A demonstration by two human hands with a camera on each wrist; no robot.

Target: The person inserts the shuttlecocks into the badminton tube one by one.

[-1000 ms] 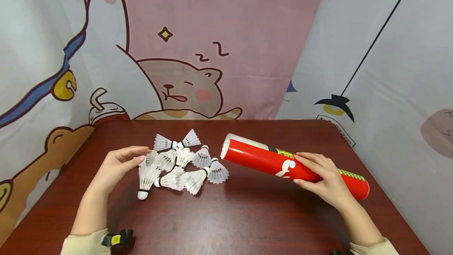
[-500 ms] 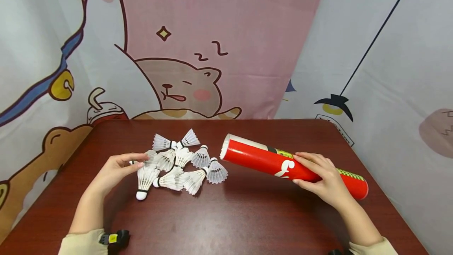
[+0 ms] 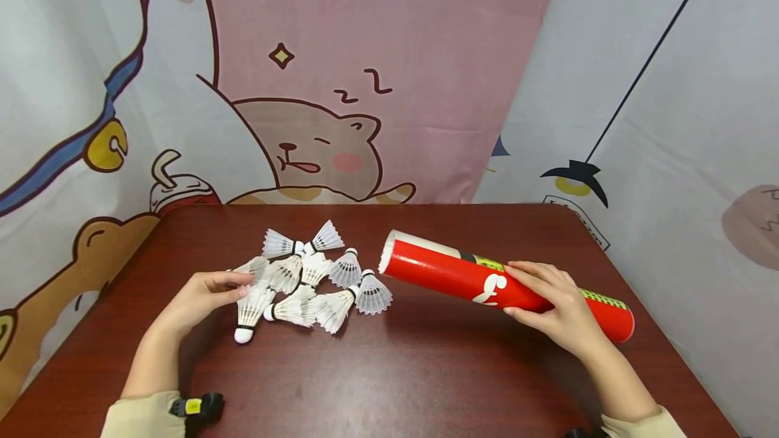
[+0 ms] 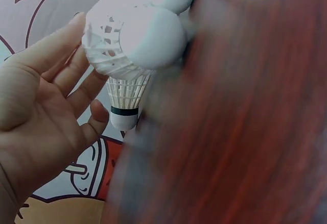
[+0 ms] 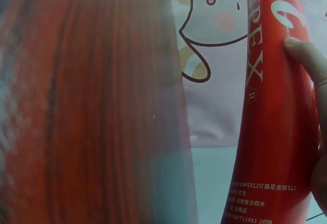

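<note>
Several shuttlecocks (image 3: 293, 308) lay clustered on the desk (image 3: 389, 370) in the head view, inside its left and back edges, and we saw a broad stretch of desktop in front of them. The red tube (image 3: 447, 272) slanted over the right half, its open end apart from the nearest shuttlecock, its other end near the right edge. Compared with a second earlier, the left hand (image 3: 201, 299) had come lower, thumb and fingers nearer each other at one shuttlecock's skirt; the tube had hardly moved. Our right hand (image 3: 560, 303) gripped the tube between thumb and fingers. In the left wrist view, the thumb reached a skirt, the other fingers loosely bent; we could not tell whether they pinched it. In the right wrist view, our thumb lay against the tube's printed side.
</note>
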